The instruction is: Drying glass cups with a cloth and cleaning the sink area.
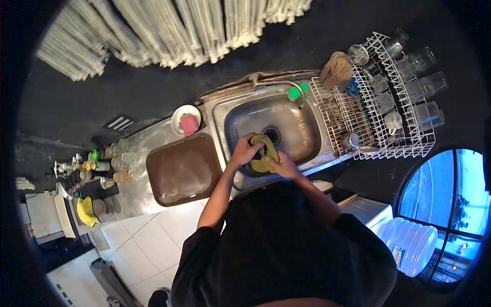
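Over the near part of the stainless-steel sink (303, 134), both my hands grip a yellow-green cloth (265, 165). My left hand (245, 150) holds its left side, with the thumb on top. My right hand (284, 165) has hold of its right side. Something dark shows between the cloth's folds; whether it is an object or a shadowed gap I cannot tell. Just beyond the cloth lies the round drain (271, 134). A curved metal faucet (282, 82) reaches over the sink's far right corner, near a bright green item (295, 93).
Left of the sink lies a brown tray (184, 170), wet on top. Behind it stands a white bowl (175, 119) with a pink sponge (189, 125). Glasses and bottles crowd the counter's left end. At right, a white wire rack (402, 82) holds glasses and mugs.
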The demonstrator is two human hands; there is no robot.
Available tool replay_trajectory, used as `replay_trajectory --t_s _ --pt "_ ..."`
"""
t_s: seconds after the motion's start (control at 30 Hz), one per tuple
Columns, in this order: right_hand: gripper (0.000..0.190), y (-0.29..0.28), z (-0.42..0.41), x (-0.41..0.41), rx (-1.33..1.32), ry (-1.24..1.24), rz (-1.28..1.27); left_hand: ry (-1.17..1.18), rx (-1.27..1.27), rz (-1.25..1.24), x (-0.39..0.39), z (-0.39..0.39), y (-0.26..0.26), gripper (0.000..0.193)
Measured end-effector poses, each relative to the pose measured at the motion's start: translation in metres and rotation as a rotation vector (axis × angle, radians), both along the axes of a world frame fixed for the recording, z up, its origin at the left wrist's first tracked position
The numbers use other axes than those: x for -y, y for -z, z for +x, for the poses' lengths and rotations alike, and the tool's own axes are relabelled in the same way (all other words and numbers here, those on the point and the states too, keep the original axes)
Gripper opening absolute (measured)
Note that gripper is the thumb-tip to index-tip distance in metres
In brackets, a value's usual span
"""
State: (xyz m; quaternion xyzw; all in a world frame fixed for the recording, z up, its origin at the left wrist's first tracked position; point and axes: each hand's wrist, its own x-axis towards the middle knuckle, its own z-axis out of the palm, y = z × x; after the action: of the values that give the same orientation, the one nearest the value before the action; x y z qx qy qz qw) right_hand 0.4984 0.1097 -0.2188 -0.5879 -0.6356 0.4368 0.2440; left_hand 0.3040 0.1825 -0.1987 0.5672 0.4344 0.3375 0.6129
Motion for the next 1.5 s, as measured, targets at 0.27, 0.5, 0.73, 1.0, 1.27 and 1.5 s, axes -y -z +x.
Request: replay_trajectory --t_s 0.27,0.5,0.73,1.0,1.27,1.5 --pt "0.028 0.139 0.075 -0.057 -0.306 0.124 0.041 0.277 -1.19 0.349 -0.117 0.092 0.015 0.088" --pt "0.025 0.146 0.09 -0.088 -0.232 0.163 0.151 0.205 -1.204 0.308 -0.173 0.099 0.05 0.087" --pt "0.036 0.061 0.095 -0.121 -0.363 0.284 -0.421 0.146 -1.245 0.643 -0.151 0.08 0.059 0.038" --pt "0.035 0.171 0.103 -0.138 -1.303 0.507 -0.501 -0.367 -0.217 -0.666 -0.108 0.144 0.12 0.057" --pt "0.039 0.178 0.125 -0.129 -1.071 0.655 -0.653 -0.49 0.521 -0.926 -0.107 0.175 0.155 0.026" --pt "0.046 0.25 0.145 -0.107 -1.0 0.722 -0.391 -0.631 0.858 -0.905 -0.112 0.212 0.112 0.047"
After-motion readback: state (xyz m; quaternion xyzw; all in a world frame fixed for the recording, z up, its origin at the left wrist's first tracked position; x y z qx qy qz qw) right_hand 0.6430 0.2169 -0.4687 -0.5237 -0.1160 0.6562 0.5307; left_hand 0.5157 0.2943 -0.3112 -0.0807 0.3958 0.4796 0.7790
